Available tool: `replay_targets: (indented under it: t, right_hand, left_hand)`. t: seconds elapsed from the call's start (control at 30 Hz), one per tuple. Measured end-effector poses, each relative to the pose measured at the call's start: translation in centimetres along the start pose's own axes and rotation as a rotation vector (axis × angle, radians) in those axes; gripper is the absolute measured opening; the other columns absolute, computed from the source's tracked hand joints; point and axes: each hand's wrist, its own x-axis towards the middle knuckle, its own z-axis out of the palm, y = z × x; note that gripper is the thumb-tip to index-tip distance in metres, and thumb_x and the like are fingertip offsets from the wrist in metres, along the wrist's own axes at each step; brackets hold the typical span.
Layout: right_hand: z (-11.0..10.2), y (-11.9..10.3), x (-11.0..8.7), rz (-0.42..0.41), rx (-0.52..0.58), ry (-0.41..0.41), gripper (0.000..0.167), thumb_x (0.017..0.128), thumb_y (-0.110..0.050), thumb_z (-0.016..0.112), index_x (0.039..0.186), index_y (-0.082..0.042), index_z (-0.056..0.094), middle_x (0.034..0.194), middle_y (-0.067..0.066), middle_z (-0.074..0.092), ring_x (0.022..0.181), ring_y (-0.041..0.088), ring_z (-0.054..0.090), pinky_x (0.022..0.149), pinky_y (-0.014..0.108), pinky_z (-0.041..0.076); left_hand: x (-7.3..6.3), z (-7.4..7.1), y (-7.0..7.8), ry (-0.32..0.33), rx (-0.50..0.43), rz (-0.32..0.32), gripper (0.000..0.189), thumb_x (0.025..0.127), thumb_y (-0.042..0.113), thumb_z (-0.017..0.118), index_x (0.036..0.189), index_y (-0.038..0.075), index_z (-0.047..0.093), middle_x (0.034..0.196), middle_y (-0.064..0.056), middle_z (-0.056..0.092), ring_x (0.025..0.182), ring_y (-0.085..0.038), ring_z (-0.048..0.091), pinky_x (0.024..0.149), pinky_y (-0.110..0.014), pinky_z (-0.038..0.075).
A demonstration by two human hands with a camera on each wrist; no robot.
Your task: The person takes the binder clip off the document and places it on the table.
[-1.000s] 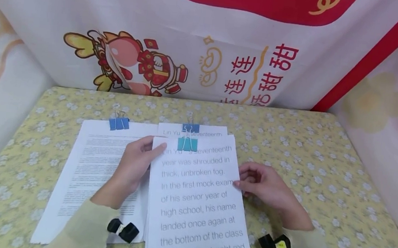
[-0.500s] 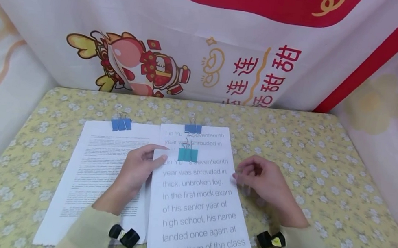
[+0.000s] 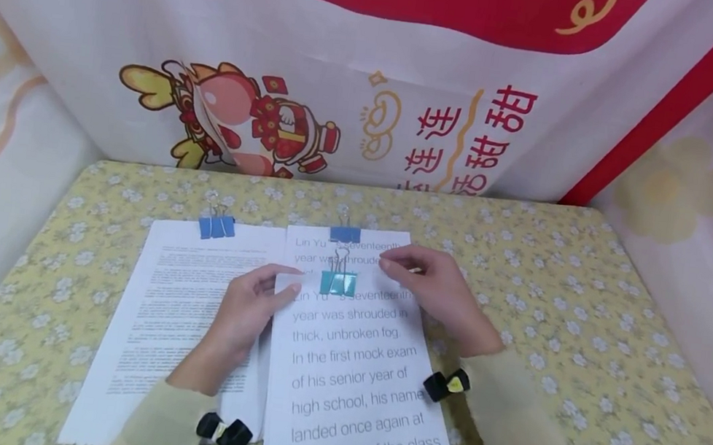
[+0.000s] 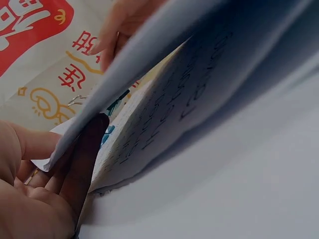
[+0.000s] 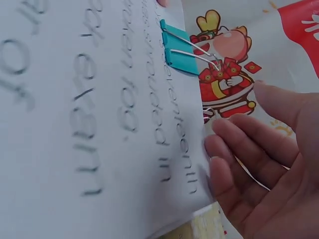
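While pinching the far left corner of a rectangular stack of white paper (image 3: pixel 347 389) in large grey print with the left hand (image 3: pixel 248 307), thumb on top and fingers beneath, holds the right hand (image 3: pixel 445 285) close by the far right corner of the same stack. Has that right hand about half open and relaxed, fingers loosely bent, thumb apart from them, gripping nothing; cannot tell from these views about contact between fingertips and paper edge. Between both hands, has a teal metal binder clip (image 3: pixel 338 283) on the far edge of the held stack, wire handles pointing far. Holds this paper over a second white stack (image 3: pixel 302 249) in similar large print, leaving a far strip in view, along with a blue metal binder clip (image 3: pixel 345 234). To the left, on a flower-patterned yellow surface (image 3: pixel 553 296), has a third white stack (image 3: pixel 159 336) lying flat, in small dense print, partly hidden behind the left forearm, with another blue binder clip (image 3: pixel 216 227) at the far edge. Wears pale beige sleeves (image 3: pixel 519 417). Beyond the surface, faces a white and red printed cloth (image 3: pixel 337 44).
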Motion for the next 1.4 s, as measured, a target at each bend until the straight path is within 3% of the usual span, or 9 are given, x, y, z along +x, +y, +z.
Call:
replay_targets:
  t: [0.2, 0.47, 0.6, 0.73, 0.9, 1.13, 1.4]
  right_hand:
    - [1.0, -1.2, 1.6, 0.069, -0.039, 0.016, 0.035, 0.102, -0.056, 0.07, 0.122, -0.028, 0.077, 0.118, -0.002, 0.072, 0.11, 0.023, 0.065, 0.092, 0.04, 0.052]
    - [1.3, -1.8, 3.0, 0.077, -0.048, -0.137, 0.061, 0.098, -0.071, 0.064, 0.128, -0.02, 0.077, 0.118, -0.001, 0.079, 0.122, 0.024, 0.07, 0.121, 0.057, 0.042]
    - [1.2, -1.9, 3.3, 0.097, -0.039, -0.207, 0.067, 0.096, -0.08, 0.057, 0.127, -0.025, 0.077, 0.118, -0.002, 0.081, 0.129, 0.024, 0.069, 0.128, 0.061, 0.034]
    - [1.4, -2.2, 3.6, 0.116, -0.026, -0.27, 0.065, 0.098, -0.08, 0.053, 0.122, -0.025, 0.079, 0.126, -0.002, 0.079, 0.138, 0.026, 0.064, 0.128, 0.059, 0.035]
    - [2.2, -2.2, 3.8, 0.087, -0.087, -0.264, 0.052, 0.098, -0.072, 0.063, 0.109, -0.025, 0.082, 0.127, -0.005, 0.076, 0.141, 0.022, 0.057, 0.126, 0.056, 0.038]
    - [3.2, -1.5, 4.2, 0.079, -0.057, -0.214, 0.045, 0.091, -0.063, 0.08, 0.118, -0.027, 0.078, 0.117, -0.003, 0.076, 0.117, 0.02, 0.068, 0.111, 0.046, 0.052]
    - [3.0, -1.4, 4.4, 0.114, 0.043, -0.204, 0.048, 0.085, -0.054, 0.089, 0.121, -0.026, 0.075, 0.115, -0.001, 0.077, 0.114, 0.02, 0.07, 0.115, 0.046, 0.049]
  left_hand:
    - [-0.2, 0.0, -0.2, -0.021, -0.037, 0.021, 0.029, 0.106, 0.021, 0.07, 0.135, 0.019, 0.072, 0.131, -0.011, 0.075, 0.101, -0.022, 0.08, 0.081, -0.033, 0.068]
    - [0.0, 0.1, -0.3, -0.037, -0.066, 0.018, 0.03, 0.105, 0.019, 0.07, 0.135, 0.018, 0.071, 0.131, -0.011, 0.075, 0.102, -0.024, 0.08, 0.083, -0.037, 0.068]
    - [0.0, 0.2, -0.3, -0.037, -0.075, 0.019, 0.031, 0.105, 0.019, 0.07, 0.136, 0.018, 0.071, 0.131, -0.011, 0.075, 0.102, -0.023, 0.081, 0.083, -0.036, 0.068]
    - [0.1, 0.2, -0.3, -0.037, -0.072, 0.018, 0.03, 0.106, 0.02, 0.069, 0.136, 0.018, 0.071, 0.132, -0.011, 0.075, 0.102, -0.023, 0.081, 0.082, -0.035, 0.068]
    - [-0.1, 0.0, -0.4, -0.037, -0.061, 0.021, 0.031, 0.107, 0.021, 0.068, 0.137, 0.018, 0.07, 0.134, -0.011, 0.074, 0.103, -0.021, 0.08, 0.082, -0.032, 0.067]
    - [-0.1, 0.0, -0.6, -0.027, -0.053, 0.026, 0.032, 0.107, 0.02, 0.068, 0.138, 0.018, 0.07, 0.135, -0.011, 0.074, 0.103, -0.021, 0.08, 0.082, -0.03, 0.067]
    - [0.0, 0.2, -0.6, -0.005, -0.046, 0.014, 0.033, 0.106, 0.024, 0.07, 0.139, 0.021, 0.07, 0.133, -0.008, 0.076, 0.106, -0.02, 0.08, 0.084, -0.03, 0.066]
